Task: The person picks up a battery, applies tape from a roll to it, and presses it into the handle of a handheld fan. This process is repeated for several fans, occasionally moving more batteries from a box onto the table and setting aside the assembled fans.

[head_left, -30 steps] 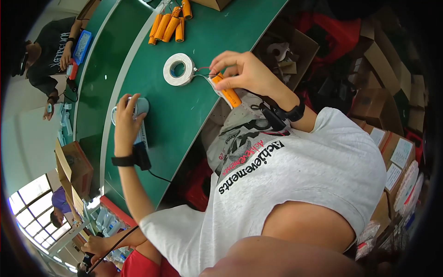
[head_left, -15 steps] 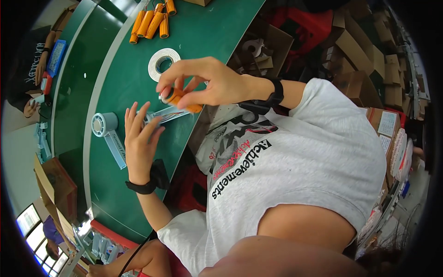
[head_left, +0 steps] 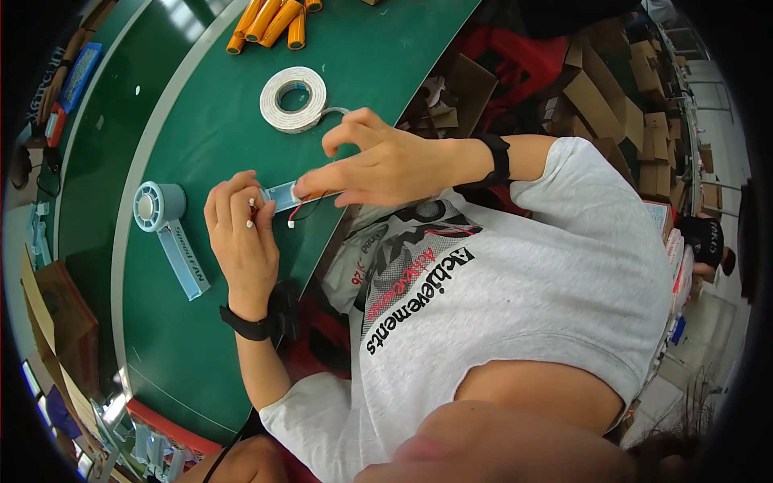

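Note:
A light blue fan handle casing [head_left: 281, 196] lies between my hands near the table edge, with thin red and black wires [head_left: 301, 211] at its side. My left hand [head_left: 245, 233] is closed at the casing's far end, with wires ending in small white connectors [head_left: 250, 214] between its fingers. My right hand [head_left: 390, 167] is over the nearer end, fingertips pressed on the casing and the index finger raised. What lies under its palm is hidden. A light blue fan [head_left: 167, 221] with a round head and flat handle rests left of my left hand.
A roll of white tape [head_left: 293, 100] with a loose end lies beyond my right hand. Several orange cylindrical batteries [head_left: 270, 20] are grouped at the far side of the green table [head_left: 217, 121]. Cardboard boxes [head_left: 600, 101] and a red stool [head_left: 515, 60] stand to the right.
My right hand has lowered an orange battery toward the casing, and the battery is now out of sight. My left fingers, spread before, have closed around the wires. The view has shifted slightly.

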### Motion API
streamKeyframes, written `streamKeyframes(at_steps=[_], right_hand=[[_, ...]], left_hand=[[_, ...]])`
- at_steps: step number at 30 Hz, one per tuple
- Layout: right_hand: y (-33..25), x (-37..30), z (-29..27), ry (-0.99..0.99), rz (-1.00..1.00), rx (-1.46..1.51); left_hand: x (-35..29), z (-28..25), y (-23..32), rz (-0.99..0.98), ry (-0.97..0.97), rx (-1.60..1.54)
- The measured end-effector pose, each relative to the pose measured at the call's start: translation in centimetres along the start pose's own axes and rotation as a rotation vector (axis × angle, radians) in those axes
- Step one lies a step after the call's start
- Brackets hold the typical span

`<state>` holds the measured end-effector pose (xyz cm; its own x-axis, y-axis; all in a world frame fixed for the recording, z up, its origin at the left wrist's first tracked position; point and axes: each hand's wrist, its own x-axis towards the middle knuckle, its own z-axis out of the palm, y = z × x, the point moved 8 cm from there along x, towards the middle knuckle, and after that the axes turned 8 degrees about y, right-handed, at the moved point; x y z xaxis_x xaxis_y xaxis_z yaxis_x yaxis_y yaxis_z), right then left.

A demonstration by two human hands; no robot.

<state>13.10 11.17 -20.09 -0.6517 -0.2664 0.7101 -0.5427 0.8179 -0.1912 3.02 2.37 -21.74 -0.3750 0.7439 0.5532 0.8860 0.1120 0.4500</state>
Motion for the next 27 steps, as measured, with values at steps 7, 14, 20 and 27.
streamKeyframes(at_steps=[7, 14, 20, 27], right_hand=[[0.2, -0.5, 4.8, -0.455, 0.085, -0.157], [1.0, -1.1, 3.7, -0.476, 0.038, -0.046], [-1.3, -0.8, 3.4, -0.396, 0.049, -0.074], [14.5, 2.6, -1.0, -0.415, 0.344, -0.13]], left_hand=[[-0.6, 0.1, -1.0, -0.139, 0.094, -0.05], [-0.2, -0.9, -0.5, -0.144, 0.041, -0.021], [0.8, -1.5, 2.0, -0.194, -0.411, -0.061], [9.9, -7.1, -3.3, -0.182, -0.371, 0.31]])
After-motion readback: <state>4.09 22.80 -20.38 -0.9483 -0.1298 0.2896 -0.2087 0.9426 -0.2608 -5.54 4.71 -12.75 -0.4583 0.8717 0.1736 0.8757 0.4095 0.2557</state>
